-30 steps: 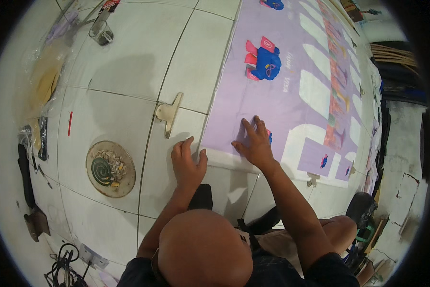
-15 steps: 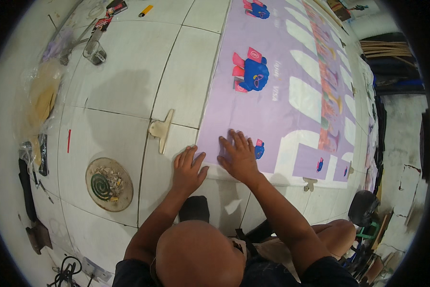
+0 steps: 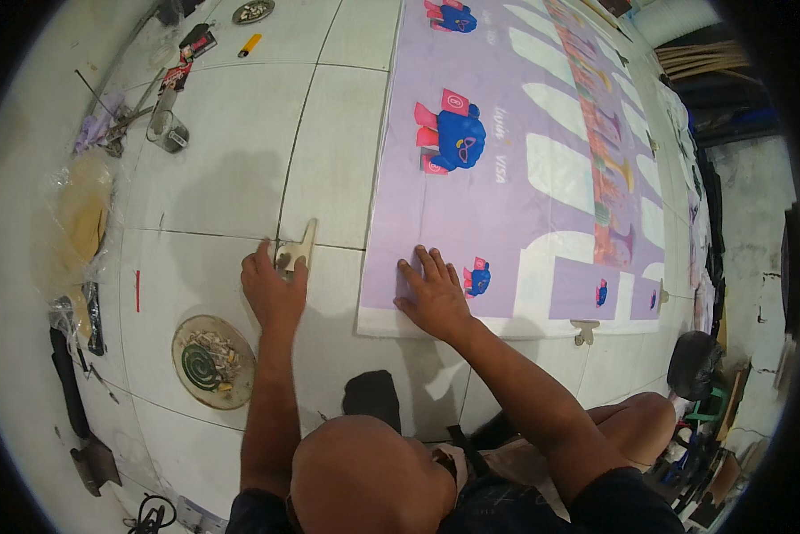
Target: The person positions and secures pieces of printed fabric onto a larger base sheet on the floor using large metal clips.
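Note:
My left hand (image 3: 274, 292) is at a pale metal bulldog clip (image 3: 304, 241) lying on the tiled floor. Its fingers and thumb close around the clip's near end, and the longer flat jaw sticks out beyond them. Spread flat, my right hand (image 3: 437, 303) presses on the near left corner of a large lilac printed sheet (image 3: 471, 209). Beside its fingertips is a small blue and pink cartoon figure (image 3: 477, 278) printed on the sheet. A white margin runs along the sheet's near edge, where another bulldog clip (image 3: 584, 333) is fastened.
Left of my forearm sits a round dish (image 3: 213, 360) with a green mosquito coil and cigarette butts. Farther off are a glass (image 3: 168, 133), a yellow lighter (image 3: 250, 45) and another small dish (image 3: 254, 11). Plastic bags (image 3: 80, 214) lie along the left wall.
My left hand has left the sheet's corner and moved left onto the bulldog clip. My right hand stays flat on the sheet. The whole view has shifted slightly.

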A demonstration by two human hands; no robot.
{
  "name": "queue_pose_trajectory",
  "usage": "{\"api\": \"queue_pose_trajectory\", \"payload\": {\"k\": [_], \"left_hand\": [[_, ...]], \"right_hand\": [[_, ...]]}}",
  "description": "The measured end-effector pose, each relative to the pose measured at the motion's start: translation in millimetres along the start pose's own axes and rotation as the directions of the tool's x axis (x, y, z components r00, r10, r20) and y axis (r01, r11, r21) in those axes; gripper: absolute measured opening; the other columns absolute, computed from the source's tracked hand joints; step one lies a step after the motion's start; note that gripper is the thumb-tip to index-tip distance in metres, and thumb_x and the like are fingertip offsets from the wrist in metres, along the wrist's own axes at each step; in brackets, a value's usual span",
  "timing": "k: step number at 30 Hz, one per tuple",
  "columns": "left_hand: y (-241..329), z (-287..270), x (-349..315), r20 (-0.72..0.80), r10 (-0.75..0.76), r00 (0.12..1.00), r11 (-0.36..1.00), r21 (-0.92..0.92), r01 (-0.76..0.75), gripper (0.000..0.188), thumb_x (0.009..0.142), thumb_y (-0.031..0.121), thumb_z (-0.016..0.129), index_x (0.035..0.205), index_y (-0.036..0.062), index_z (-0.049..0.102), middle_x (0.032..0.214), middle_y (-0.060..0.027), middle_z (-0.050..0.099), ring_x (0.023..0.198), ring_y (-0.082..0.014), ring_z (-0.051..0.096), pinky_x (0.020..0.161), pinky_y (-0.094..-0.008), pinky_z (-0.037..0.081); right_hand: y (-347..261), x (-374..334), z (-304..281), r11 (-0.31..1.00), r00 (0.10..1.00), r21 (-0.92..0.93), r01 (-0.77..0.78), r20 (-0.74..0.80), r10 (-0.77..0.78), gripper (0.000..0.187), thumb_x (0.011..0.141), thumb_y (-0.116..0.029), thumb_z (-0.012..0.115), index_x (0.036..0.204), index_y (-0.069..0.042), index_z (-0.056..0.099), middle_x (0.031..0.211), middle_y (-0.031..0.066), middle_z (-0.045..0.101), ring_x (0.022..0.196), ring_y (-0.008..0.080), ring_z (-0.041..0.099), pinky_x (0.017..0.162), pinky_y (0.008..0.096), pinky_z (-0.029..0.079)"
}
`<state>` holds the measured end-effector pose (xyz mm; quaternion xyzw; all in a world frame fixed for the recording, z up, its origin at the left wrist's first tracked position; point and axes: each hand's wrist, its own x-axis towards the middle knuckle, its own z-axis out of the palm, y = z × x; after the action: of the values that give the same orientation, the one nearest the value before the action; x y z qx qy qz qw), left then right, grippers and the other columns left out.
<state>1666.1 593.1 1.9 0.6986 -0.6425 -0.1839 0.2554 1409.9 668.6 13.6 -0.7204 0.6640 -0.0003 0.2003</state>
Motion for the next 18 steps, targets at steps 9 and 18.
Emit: {"api": "queue_pose_trajectory", "payload": {"k": [9,18], "left_hand": [[-18,-19,45,0.51,-0.08,0.856,0.995,-0.011,0.1,0.04,0.076,0.027,0.071,0.104,-0.0012,0.064,0.1,-0.0207,0.066,0.089,-0.0355,0.064,0.079,-0.0425,0.052],[-27,-29,60,0.788,-0.149,0.597,0.962,-0.024,0.271,0.042,0.079,0.021,0.079,0.111,-0.0036,0.066,0.095,-0.0069,0.068,0.087,-0.0164,0.062,0.079,-0.0316,0.05]], "right_hand": [[1,0,-1,1.0,0.999,0.02,-0.004,0.043,0.003,0.068,0.089,-0.035,0.068,0.147,-0.01,0.042,0.156,0.0245,0.026,0.146,0.0455,0.023,0.113,0.0631,0.027],[1,-3,2,0.999,1.0,0.053,-0.003,0.022,0.001,0.069,0.089,-0.035,0.068,0.148,-0.01,0.041,0.157,0.0238,0.025,0.147,0.0447,0.022,0.114,0.0625,0.026]]}}
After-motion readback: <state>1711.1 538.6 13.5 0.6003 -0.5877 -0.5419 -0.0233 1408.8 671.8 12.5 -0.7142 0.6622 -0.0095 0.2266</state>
